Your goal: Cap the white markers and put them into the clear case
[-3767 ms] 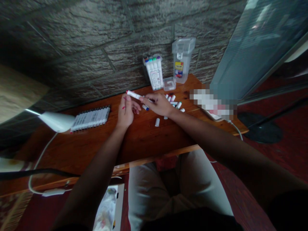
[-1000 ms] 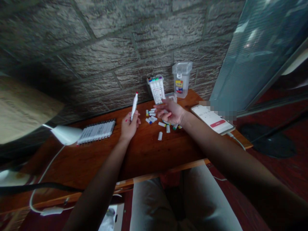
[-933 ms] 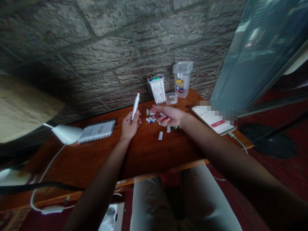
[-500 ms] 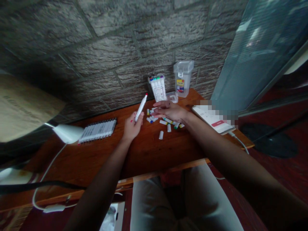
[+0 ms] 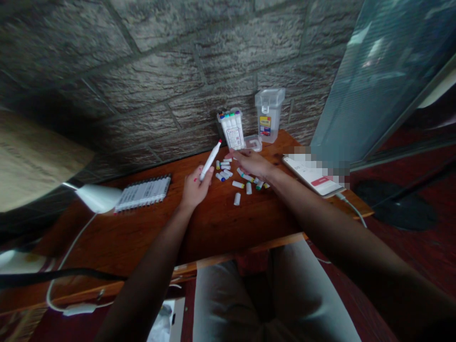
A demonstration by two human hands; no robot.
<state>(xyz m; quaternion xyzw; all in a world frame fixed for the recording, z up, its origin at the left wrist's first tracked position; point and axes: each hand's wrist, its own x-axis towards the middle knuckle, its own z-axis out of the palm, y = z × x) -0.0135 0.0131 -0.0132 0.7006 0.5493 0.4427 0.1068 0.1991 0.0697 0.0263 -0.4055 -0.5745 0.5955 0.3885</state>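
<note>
My left hand [image 5: 195,189] is closed around a white marker [image 5: 211,160], which tilts up and away with its red tip bare. Red ink spots mark the fingers. Several loose white marker caps [image 5: 237,198] with coloured ends lie scattered on the wooden table between and under my hands. My right hand [image 5: 252,163] reaches over the far caps, its fingertips drawn together near the foot of the marker case. Whatever sits between those fingertips is too small to make out.
A clear case of upright markers [image 5: 233,130] stands by the stone wall, with a clear lidded container [image 5: 269,116] to its right. A row of markers [image 5: 143,193] lies left, beside a white lamp [image 5: 98,197]. A phone [image 5: 313,175] with a cable lies right.
My right hand's fingers have moved slightly farther back and closed together, uncovering more caps. The left hand keeps the marker in nearly the same place. The view has shifted slightly.
</note>
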